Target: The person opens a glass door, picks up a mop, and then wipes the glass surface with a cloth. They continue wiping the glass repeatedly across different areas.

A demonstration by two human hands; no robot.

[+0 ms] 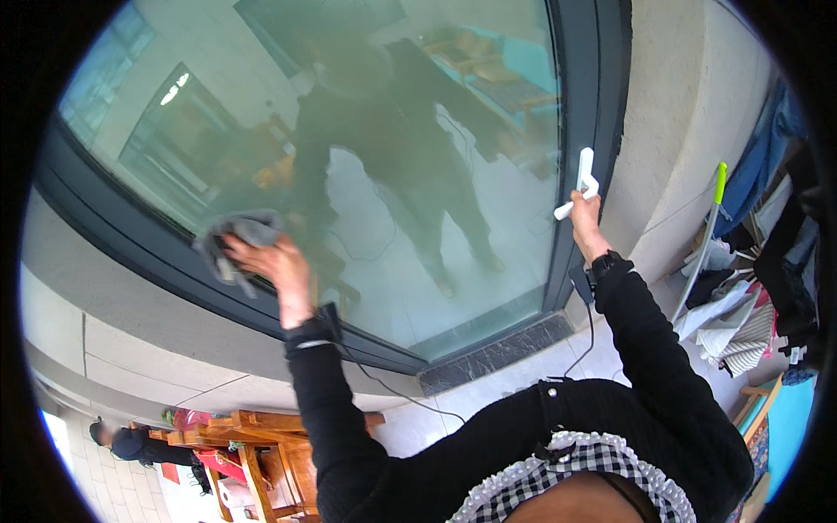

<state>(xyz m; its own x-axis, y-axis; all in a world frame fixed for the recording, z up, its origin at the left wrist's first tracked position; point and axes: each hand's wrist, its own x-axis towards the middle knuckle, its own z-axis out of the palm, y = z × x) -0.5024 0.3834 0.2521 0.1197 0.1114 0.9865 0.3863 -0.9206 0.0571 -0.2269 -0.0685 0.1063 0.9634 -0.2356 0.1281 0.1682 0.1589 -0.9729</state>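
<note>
My left hand (271, 265) presses a grey cloth (245, 229) against the lower left edge of a large glass pane (418, 314). The cloth is bunched under the fingers and laps over the dark grey frame (216, 245). On the right, my right hand (585, 212) is closed around a white door handle (586, 170) set on the frame's right upright. The glass mirrors my body and the room. Both wrists carry dark bands, each beside a small black device with a cable.
A stone threshold (497, 353) lies below the pane. Wooden furniture (288, 464) stands lower left, with a person (131, 443) beyond. Clothes (739, 327) hang on a rack at right, near a pole with a green grip (720, 183). Black cables (392, 384) trail from my wrists.
</note>
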